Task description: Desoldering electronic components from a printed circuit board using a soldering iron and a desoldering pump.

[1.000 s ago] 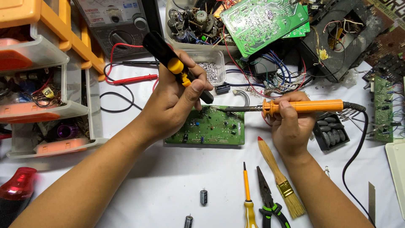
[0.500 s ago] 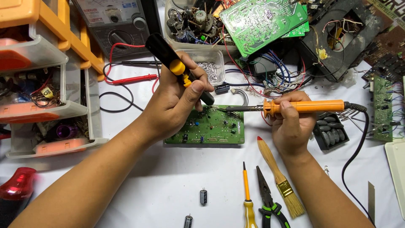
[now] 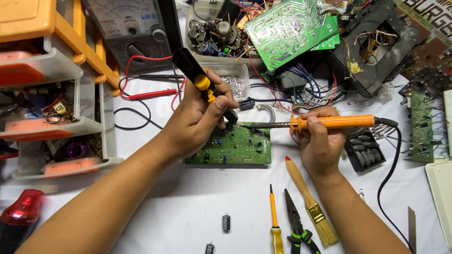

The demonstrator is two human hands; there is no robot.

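Over on the far left stands an orange and clear drawer cabinet (image 3: pixel 52 94), its trays full of small parts, and a red object (image 3: pixel 21 211) lies at the table's near-left corner. Behind, an analog multimeter (image 3: pixel 134 28) sits with its red and black leads trailing across the white table (image 3: pixel 188 207). The left hand (image 3: pixel 197 117) is closed round a black and yellow desoldering pump (image 3: pixel 202 84), thumb pressed along its body, the nozzle pointing down at the upper edge of the green circuit board (image 3: pixel 233 150) that lies flat in the middle of the table. From the right comes the soldering iron (image 3: pixel 329 122), its orange handle wrapped in the grip of the right hand (image 3: pixel 320 146); the metal tip seems to meet the board just beside the pump's nozzle, though the thumb partly hides the spot. In front of the board lie a small dark capacitor (image 3: pixel 226 222), a yellow screwdriver (image 3: pixel 274 221), pliers (image 3: pixel 296 226) and a wooden brush (image 3: pixel 308 202), side by side. Behind the hands a clear tub (image 3: pixel 212 33) holds loose components, and a larger green board (image 3: pixel 289 30) leans over a tangle of wires. A black keypad piece (image 3: pixel 365 150) rests just right of the right hand.
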